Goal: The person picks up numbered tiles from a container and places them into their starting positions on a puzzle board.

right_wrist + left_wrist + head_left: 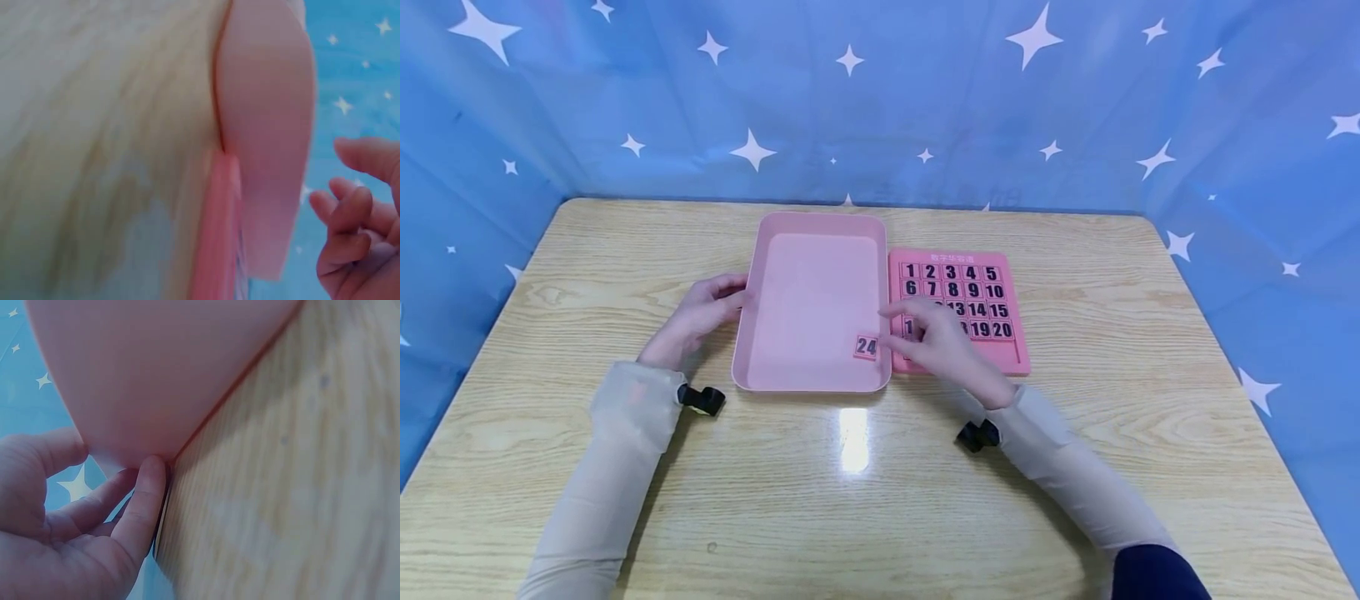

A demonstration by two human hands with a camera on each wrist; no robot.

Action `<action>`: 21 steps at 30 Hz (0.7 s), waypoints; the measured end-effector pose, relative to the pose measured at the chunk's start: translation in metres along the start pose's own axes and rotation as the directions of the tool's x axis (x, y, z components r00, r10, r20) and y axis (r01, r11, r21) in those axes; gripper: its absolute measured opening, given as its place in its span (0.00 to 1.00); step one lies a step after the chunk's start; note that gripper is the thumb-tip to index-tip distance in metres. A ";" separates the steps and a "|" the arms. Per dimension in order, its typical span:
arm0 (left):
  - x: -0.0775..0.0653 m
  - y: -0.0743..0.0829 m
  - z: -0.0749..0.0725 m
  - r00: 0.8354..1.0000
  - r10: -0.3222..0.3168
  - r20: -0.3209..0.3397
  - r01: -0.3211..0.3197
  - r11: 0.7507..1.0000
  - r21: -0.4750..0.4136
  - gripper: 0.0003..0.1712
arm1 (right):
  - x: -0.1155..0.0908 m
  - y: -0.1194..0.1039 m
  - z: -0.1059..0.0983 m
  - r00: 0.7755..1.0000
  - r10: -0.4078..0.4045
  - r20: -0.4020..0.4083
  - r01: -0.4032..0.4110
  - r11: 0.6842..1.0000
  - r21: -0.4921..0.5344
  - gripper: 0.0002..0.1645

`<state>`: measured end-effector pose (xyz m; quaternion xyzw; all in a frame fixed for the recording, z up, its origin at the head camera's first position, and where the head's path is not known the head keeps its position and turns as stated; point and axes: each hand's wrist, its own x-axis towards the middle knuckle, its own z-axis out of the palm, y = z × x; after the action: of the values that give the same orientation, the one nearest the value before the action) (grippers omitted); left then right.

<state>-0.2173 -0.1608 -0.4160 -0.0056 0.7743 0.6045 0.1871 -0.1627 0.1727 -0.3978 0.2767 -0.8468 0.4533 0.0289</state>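
Observation:
A shallow pink tray (808, 385) lies on the table with one square tile marked 24 (866, 347) in its near right corner. My left hand (696, 312) touches the tray's left outer wall; in the left wrist view the fingertips (151, 472) rest low on that wall, with another digit at the rim. Over the tray's right rim and the number board, my right hand (938, 337) hovers with thumb and index finger apart and nothing between them. The pink sliding-number board (1021, 354) holds rows of black-numbered tiles, partly hidden by this hand.
The board lies against the tray's right side. Both sit on a wood-grain table (775, 500). A blue curtain with white stars (925, 100) hangs behind and at both sides. Black wrist cameras (703, 400) are strapped at both sleeves.

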 end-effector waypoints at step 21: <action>0.000 0.000 0.002 1.000 0.018 -0.001 -0.018 1.000 -0.022 0.29 | 0.018 -0.021 0.026 0.938 0.265 0.222 -0.129 0.864 -0.486 0.20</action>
<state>-0.2166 -0.1593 -0.4160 -0.0012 0.7676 0.6148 0.1811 -0.1624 0.1349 -0.3922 0.2346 -0.9497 0.1939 -0.0733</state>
